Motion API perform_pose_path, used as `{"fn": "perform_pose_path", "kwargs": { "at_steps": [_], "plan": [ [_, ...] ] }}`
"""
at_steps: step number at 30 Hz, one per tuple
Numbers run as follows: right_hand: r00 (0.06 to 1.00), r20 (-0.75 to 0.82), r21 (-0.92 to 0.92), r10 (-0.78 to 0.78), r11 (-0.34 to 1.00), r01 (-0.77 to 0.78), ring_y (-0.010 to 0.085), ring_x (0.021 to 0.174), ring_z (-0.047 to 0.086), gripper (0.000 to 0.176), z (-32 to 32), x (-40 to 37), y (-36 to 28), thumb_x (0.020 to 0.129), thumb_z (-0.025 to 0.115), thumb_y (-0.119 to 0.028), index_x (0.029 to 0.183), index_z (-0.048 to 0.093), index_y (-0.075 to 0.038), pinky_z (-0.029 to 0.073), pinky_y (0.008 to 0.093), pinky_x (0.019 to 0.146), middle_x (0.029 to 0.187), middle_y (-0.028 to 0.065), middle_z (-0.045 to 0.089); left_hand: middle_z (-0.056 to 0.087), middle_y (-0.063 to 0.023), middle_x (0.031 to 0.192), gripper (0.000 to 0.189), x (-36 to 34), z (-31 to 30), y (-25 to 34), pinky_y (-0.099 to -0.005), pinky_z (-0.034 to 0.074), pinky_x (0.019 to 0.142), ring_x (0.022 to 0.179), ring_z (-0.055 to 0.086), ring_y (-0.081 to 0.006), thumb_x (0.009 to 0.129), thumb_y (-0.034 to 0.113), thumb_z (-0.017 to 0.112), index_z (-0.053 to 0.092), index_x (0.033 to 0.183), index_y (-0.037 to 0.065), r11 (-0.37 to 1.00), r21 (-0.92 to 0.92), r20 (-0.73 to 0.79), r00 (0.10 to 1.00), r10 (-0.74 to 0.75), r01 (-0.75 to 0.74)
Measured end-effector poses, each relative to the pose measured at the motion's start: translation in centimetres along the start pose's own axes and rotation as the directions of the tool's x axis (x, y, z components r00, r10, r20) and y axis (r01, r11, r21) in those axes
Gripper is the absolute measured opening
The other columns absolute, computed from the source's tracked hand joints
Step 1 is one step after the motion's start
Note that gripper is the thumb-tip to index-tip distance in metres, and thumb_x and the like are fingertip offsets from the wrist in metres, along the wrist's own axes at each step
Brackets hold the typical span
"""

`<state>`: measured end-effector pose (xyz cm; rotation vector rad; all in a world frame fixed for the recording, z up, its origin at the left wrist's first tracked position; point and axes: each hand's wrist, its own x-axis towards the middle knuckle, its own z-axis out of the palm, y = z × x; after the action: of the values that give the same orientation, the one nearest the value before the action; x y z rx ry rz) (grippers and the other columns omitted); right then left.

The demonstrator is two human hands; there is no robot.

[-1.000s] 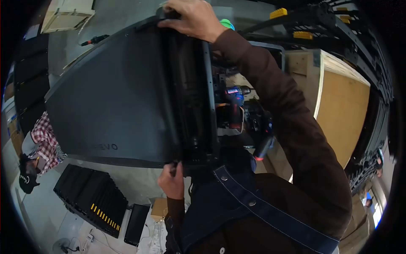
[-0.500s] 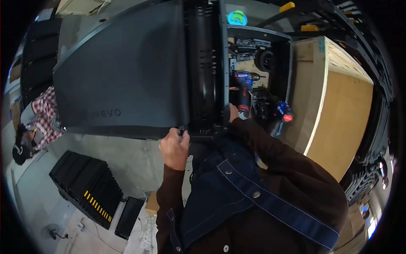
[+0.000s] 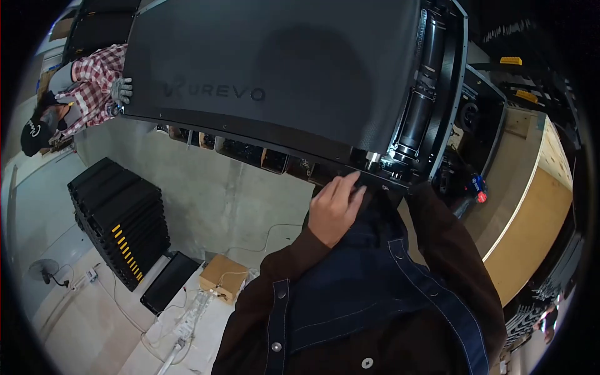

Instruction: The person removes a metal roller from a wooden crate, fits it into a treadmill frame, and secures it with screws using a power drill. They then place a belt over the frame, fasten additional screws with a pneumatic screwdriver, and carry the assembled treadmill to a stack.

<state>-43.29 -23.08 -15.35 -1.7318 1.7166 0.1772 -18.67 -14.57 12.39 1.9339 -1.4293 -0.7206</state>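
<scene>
A large black treadmill deck (image 3: 250, 56) marked UREVO spans the upper view, its belt facing up. At its right end a black roller and frame parts (image 3: 417, 119) are exposed. My left hand (image 3: 336, 203) is at the near edge beside a small shiny metal part (image 3: 372, 157), fingers apart and nothing visible in them. My right hand is hidden behind the frame's near right corner; only its dark sleeve (image 3: 437, 219) shows.
A co-worker in a checked shirt (image 3: 94, 81) stands at the far left, gloved hand on the deck. Stacked black panels (image 3: 119, 219), a cardboard box (image 3: 223, 275), a power drill (image 3: 478, 187) and a wooden crate (image 3: 544, 206) surround the area. Bins (image 3: 240, 150) sit beneath the deck.
The view has shifted, and the deck now appears farther right. My left hand has loosened from the deck's edge and opened. My right hand has gone out of sight. The co-worker's gloved hand now shows.
</scene>
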Motion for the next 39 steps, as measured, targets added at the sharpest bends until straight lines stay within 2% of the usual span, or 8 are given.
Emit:
{"fn": "perform_pose_path", "kwargs": {
  "at_steps": [5,11,13,18,22,27,37,39],
  "plan": [
    [0.996,-0.071,-0.023,0.049,0.998,-0.051,0.0333,0.086,0.067,0.022,-0.6,-0.1,-1.1,0.095,0.062,-0.012,0.111,0.057,0.002,0.055,0.0451,0.072,0.094,0.0201,0.070,0.070,-0.0188,0.101,0.020,-5.6,-0.3,-14.9,-0.0446,0.056,0.074,0.092,0.069,-0.0382,0.090,0.014,0.067,0.067,0.107,0.003,0.949,0.043,0.174,0.933,-0.316,0.313],
    [0.982,-0.171,0.033,0.081,0.997,-0.076,0.0285,0.083,0.069,0.024,-1.6,-1.3,-2.4,0.096,0.062,-0.011,0.114,0.056,0.002,0.057,0.0405,0.070,0.094,0.0175,0.070,0.070,-0.0201,0.099,0.013,-2.0,7.6,-29.7,-0.0475,0.058,0.078,0.092,0.069,-0.0415,0.092,0.014,0.063,0.071,0.096,0.005,0.911,0.395,0.266,0.934,-0.240,0.122],
    [0.973,-0.213,0.084,0.089,0.994,-0.072,0.0269,0.082,0.069,0.024,-2.2,-2.6,-2.6,0.096,0.062,-0.010,0.115,0.055,0.003,0.057,0.0389,0.069,0.093,0.0166,0.070,0.071,-0.0186,0.098,0.011,-1.1,8.6,-31.6,-0.0487,0.059,0.078,0.093,0.070,-0.0402,0.090,0.013,0.063,0.071,0.096,0.007,0.827,0.554,0.579,0.758,-0.301,-0.094],
    [0.914,-0.363,0.370,0.183,0.928,-0.038,0.0229,0.080,0.070,0.026,-3.1,-7.3,-4.7,0.097,0.062,-0.009,0.118,0.055,0.003,0.059,0.0350,0.067,0.093,0.0144,0.071,0.073,-0.0161,0.087,0.014,-0.6,9.2,-33.9,-0.0482,0.060,0.071,0.086,0.073,-0.0350,0.088,0.018,0.067,0.076,0.084,0.009,0.812,0.432,0.724,0.688,-0.052,-0.393],
    [0.886,-0.197,0.941,0.419,0.334,0.051,0.0221,0.078,0.071,0.032,-2.8,-13.9,-5.9,0.098,0.063,-0.008,0.125,0.051,0.004,0.061,0.0328,0.065,0.096,0.0155,0.071,0.072,-0.0164,0.089,0.013,0.0,8.0,-33.5,-0.0482,0.059,0.073,0.087,0.072,-0.0361,0.087,0.016,0.064,0.074,0.083,0.008,0.750,0.466,0.730,0.683,-0.026,-0.470],
    [0.912,0.060,0.976,0.405,-0.214,0.031,0.0261,0.086,0.073,0.023,-3.9,-22.1,-7.6,0.099,0.064,-0.010,0.119,0.055,-0.003,0.062,0.0336,0.075,0.113,0.0187,0.069,0.071,-0.0191,0.087,0.013,1.2,5.7,-31.8,-0.0511,0.057,0.073,0.085,0.071,-0.0401,0.087,0.009,0.056,0.069,0.085,0.006,0.768,0.380,0.776,0.630,0.039,-0.516],
    [0.996,-0.082,0.982,0.042,0.176,0.073,0.0150,0.069,0.068,0.024,-8.8,-25.8,-15.3,0.104,0.055,-0.013,0.126,0.056,-0.004,0.056,0.0253,0.060,0.089,0.0077,0.066,0.071,-0.0215,0.087,0.012,0.7,5.9,-30.3,-0.0445,0.059,0.072,0.085,0.072,-0.0349,0.088,0.007,0.060,0.067,0.095,0.001,0.753,0.515,0.638,0.770,-0.017,-0.411],
    [0.993,-0.105,0.954,-0.049,0.277,0.114,0.0118,0.068,0.066,0.025,-9.6,-25.0,-17.3,0.101,0.059,-0.008,0.125,0.055,-0.002,0.054,0.0254,0.060,0.084,0.0062,0.066,0.068,-0.0154,0.085,0.009,0.9,8.2,-34.8,-0.0348,0.058,0.070,0.080,0.070,-0.0251,0.093,0.007,0.062,0.062,0.099,0.000,0.988,-0.148,0.609,0.791,0.056,0.045]
  ]
}}
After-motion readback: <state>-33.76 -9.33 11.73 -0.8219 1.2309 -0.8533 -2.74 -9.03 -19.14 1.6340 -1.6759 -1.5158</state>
